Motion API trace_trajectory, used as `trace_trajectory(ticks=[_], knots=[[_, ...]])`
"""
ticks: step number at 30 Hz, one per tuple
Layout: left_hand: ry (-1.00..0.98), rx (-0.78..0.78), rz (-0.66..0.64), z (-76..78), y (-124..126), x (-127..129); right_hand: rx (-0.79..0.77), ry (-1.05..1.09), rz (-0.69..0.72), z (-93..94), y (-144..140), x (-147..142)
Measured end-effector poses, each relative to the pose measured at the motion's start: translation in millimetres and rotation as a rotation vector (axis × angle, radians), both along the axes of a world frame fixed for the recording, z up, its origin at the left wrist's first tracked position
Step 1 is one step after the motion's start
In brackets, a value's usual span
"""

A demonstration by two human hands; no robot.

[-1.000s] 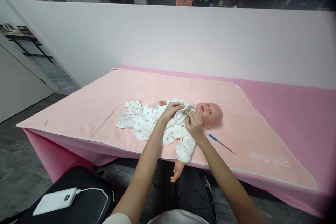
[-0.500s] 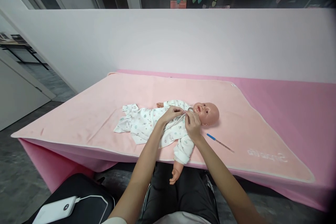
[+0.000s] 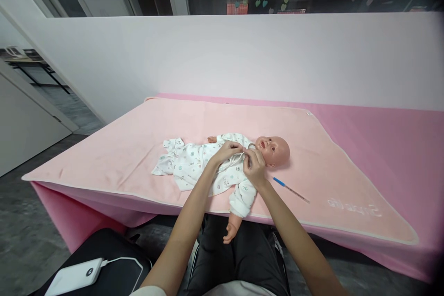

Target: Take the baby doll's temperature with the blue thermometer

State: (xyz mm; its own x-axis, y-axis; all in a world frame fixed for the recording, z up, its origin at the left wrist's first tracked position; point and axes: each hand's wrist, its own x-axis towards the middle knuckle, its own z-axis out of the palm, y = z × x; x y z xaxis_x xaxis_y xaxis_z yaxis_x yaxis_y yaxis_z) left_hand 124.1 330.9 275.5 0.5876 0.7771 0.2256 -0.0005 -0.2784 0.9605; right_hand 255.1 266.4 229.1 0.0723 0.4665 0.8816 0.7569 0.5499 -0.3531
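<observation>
1. The doll [image 3: 234, 174] lies on its back across the blanket [image 3: 333, 171], directly under and between my hands, its head [image 3: 277, 151] to my right and the foot end of its gown [image 3: 189, 159] to my left.
2. My left hand [image 3: 229, 150] rests over the upper chest, the forearm crossing the near side of the gown. Its fingers are drawn together in a narrow pinch on the cloth.
3. My right hand [image 3: 254, 165] lies at the neckline, just beside the chin. It too is narrowed to a pinch on the gown, its fingertips meeting those of the left hand or very nearly so.
4. At this scale the pinched part is small and partly covered by my fingers; it may be a tie or the gown's edge, and I cannot tell which.
5. The doll's near arm [image 3: 233, 227], sleeved to the wrist, lies between my forearms and reaches past the table's front edge, above my lap. The far arm [image 3: 212, 139] extends beyond my left hand, on the blanket.
6. A thin stick [image 3: 290, 189] with a blue end lies on the blanket to the right of my right wrist, apart from both hands.
7. To my lower left, a white power bank [image 3: 74, 277] with a cable rests on a black seat [image 3: 107, 249].
</observation>
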Motion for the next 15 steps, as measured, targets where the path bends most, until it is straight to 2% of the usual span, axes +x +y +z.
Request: trace_trajectory(ticks=[8,15], knots=[[0.035,0.047,0.004,-1.2,0.9,1.0,0.097,-0.02,0.012,-2.1,1.7,-0.3],[0.079,0.098,0.007,-8.1,4.0,1.2,0.004,-0.005,0.016,-0.5,1.4,-0.8]])
